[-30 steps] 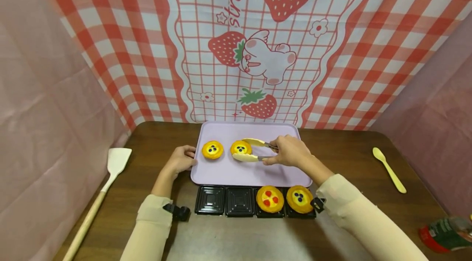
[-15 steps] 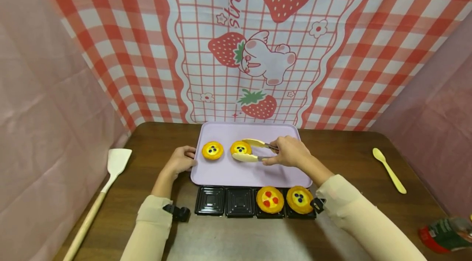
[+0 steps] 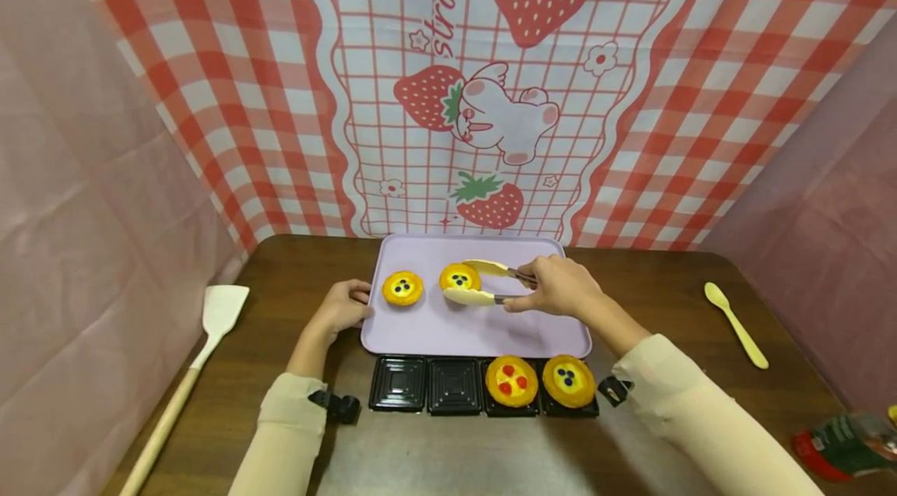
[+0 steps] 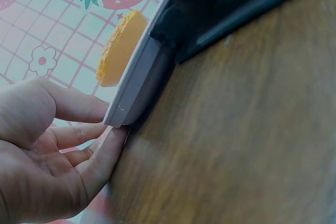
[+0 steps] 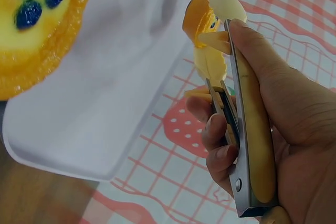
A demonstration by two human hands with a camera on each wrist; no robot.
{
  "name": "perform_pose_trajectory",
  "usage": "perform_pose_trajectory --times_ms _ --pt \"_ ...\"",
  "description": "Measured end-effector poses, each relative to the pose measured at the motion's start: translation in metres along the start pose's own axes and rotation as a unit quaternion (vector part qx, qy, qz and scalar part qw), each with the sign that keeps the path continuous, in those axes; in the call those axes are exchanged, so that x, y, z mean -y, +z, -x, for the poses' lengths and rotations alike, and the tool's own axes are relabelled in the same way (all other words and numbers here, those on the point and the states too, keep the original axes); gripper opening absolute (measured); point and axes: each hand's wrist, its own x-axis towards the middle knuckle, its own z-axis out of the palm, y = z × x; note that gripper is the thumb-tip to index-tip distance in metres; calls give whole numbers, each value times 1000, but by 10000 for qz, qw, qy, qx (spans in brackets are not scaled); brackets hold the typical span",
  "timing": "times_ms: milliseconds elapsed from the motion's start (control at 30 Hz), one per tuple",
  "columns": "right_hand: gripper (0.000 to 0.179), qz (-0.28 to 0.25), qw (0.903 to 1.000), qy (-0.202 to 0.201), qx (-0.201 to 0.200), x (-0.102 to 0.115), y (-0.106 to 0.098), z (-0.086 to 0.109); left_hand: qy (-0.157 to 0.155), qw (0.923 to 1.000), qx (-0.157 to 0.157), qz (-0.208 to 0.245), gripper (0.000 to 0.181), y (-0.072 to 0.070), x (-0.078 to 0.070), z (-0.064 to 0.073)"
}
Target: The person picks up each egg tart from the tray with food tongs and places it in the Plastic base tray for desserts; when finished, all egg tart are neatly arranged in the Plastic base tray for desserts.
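In the head view, my right hand point(image 3: 561, 286) grips a pair of tongs point(image 3: 473, 297) with pale yellow tips. The tips lie on either side of a blueberry tart point(image 3: 457, 276) over the middle of the lilac tray point(image 3: 490, 336); whether its base touches the tray cannot be told. A second blueberry tart point(image 3: 402, 289) rests on the tray's left part. My left hand point(image 3: 343, 306) holds the tray's left edge, its thumb and fingers meeting the rim point(image 4: 116, 114) in the left wrist view. The right wrist view shows my fingers wrapped round the tongs point(image 5: 254, 135).
In front of the tray is a row of black square containers point(image 3: 399, 384). The two right ones carry a strawberry tart point(image 3: 511, 381) and a blueberry tart point(image 3: 569, 381). A spatula point(image 3: 223, 309) lies left, a yellow spoon point(image 3: 736, 325) right, and a red-and-green jar point(image 3: 841, 445) front right.
The tart between the tong tips has shifted slightly right and up in the head view, along with the tongs and my right hand. My left hand stays at the tray edge.
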Motion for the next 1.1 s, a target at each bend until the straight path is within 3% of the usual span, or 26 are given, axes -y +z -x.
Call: perform_pose_trajectory --times_ms 300,633,900,1100 --pt "59 166 9997 -145 -75 4 -16 23 22 10000 28 -12 51 -1 1 0" --pt "70 409 9974 -587 -112 16 -33 56 23 9999 -45 -89 51 -3 -1 2" --pt "68 363 9940 -1018 -150 21 -36 79 56 10000 5 -44 51 -1 1 2" --pt "79 406 9925 -1135 -222 24 -38 94 74 10000 29 -56 50 0 0 2"
